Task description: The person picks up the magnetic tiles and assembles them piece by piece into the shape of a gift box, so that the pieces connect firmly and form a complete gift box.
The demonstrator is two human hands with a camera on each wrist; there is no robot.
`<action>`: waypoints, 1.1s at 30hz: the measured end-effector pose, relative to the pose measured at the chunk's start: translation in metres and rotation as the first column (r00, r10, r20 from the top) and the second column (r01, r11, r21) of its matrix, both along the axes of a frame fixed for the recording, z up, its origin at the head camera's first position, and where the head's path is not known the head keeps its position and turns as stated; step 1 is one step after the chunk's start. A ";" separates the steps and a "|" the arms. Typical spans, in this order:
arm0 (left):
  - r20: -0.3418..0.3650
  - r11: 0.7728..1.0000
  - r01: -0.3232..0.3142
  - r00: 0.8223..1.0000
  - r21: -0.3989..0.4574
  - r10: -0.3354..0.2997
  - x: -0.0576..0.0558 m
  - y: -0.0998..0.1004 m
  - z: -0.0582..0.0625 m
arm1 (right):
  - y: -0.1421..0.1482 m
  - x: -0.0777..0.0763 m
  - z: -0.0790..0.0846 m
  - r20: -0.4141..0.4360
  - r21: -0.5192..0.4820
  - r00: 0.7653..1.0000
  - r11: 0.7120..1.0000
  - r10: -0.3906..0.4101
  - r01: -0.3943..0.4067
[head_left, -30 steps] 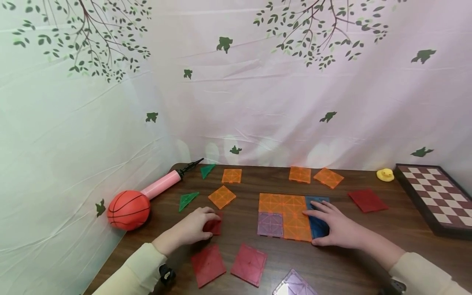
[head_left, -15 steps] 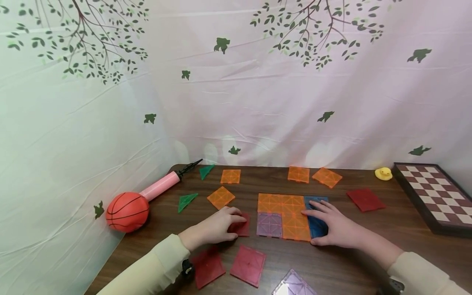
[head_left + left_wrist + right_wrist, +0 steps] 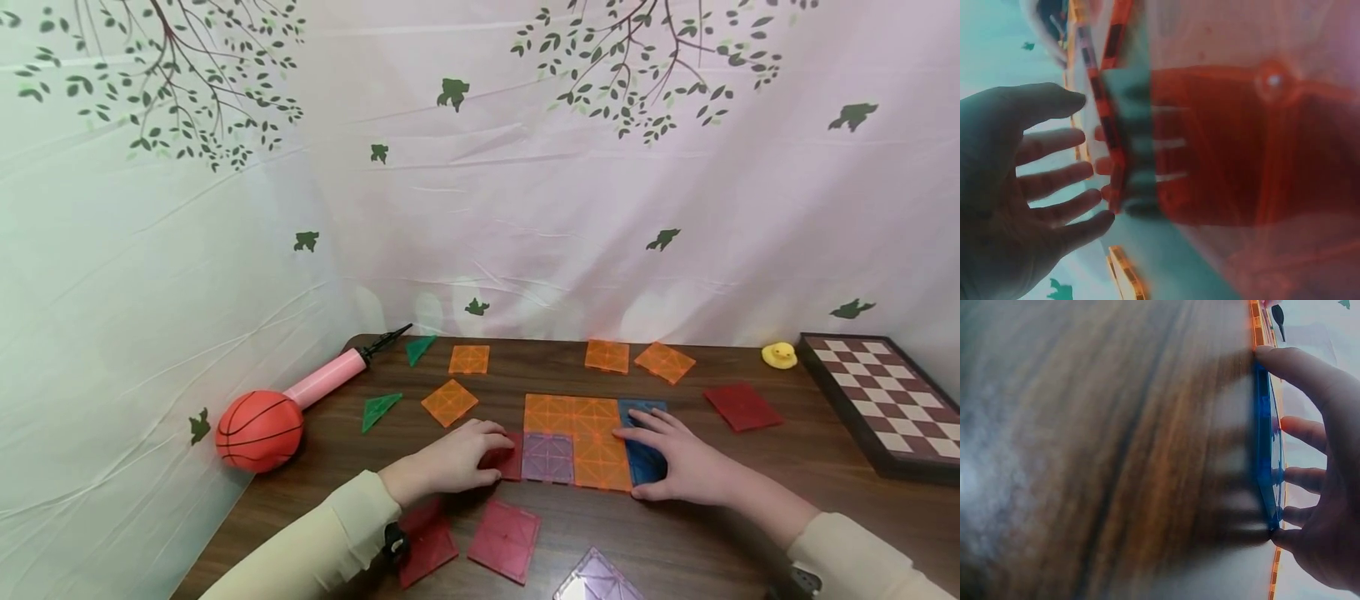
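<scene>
A block of flat magnetic tiles lies on the table. It joins orange tiles, a purple tile, a blue tile on the right and a small red tile on the left. My left hand holds the red tile, whose edge is right at the purple one; the hand covers part of it. My right hand spans the blue tile. In the right wrist view its thumb touches the near corner of the blue tile, with the little finger at the far corner.
Two larger red tiles and a purple tile lie in front. Behind are loose orange tiles and green triangles. A red ball, pink pump, yellow duck and checkerboard stand along the sides.
My left hand has slid the small red tile rightward across the table up to the purple tile. The right hand has stayed on the blue tile.
</scene>
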State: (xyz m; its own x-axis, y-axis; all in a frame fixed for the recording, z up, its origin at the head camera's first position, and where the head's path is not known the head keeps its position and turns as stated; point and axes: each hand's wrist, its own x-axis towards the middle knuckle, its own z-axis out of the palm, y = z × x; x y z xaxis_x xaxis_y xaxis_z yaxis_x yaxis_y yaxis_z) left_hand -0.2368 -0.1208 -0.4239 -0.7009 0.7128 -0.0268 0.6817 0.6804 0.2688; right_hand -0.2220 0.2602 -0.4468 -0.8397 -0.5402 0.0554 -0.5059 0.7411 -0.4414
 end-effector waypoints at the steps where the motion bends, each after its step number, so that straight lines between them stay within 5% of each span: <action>1: -0.006 1.000 -0.019 1.000 0.024 0.019 -0.003 -0.001 0.000 | 0.000 0.000 0.000 0.000 0.001 1.000 1.000 0.000 0.000; 5: -0.045 0.975 -0.190 0.980 0.116 0.196 -0.018 -0.012 0.002 | 0.000 0.000 -0.002 -0.010 0.001 1.000 1.000 0.002 -0.002; 8: -0.041 0.925 -0.356 0.930 0.133 0.364 -0.034 -0.022 0.002 | 0.001 0.000 -0.003 -0.017 0.005 1.000 1.000 -0.003 0.003; 11: -0.017 0.894 -0.439 0.897 0.089 0.442 -0.046 -0.031 0.001 | 0.001 0.000 -0.003 -0.018 0.009 1.000 1.000 -0.005 0.006; 19: 0.146 0.956 -0.291 0.948 0.044 0.282 -0.056 -0.033 -0.003 | 0.001 -0.001 -0.001 -0.012 0.013 1.000 1.000 -0.004 0.004; 33: 0.206 0.984 -0.174 0.965 0.032 0.164 -0.062 -0.010 -0.003 | -0.001 0.000 0.000 -0.020 0.016 1.000 1.000 -0.004 0.004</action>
State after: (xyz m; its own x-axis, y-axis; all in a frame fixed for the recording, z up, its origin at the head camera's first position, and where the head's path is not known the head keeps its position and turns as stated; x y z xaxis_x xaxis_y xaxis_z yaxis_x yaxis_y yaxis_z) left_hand -0.2984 -0.1306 -0.4274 -0.7948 0.5887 -0.1475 0.4864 0.7633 0.4252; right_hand -0.2218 0.2595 -0.4465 -0.8408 -0.5376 0.0639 -0.5115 0.7502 -0.4190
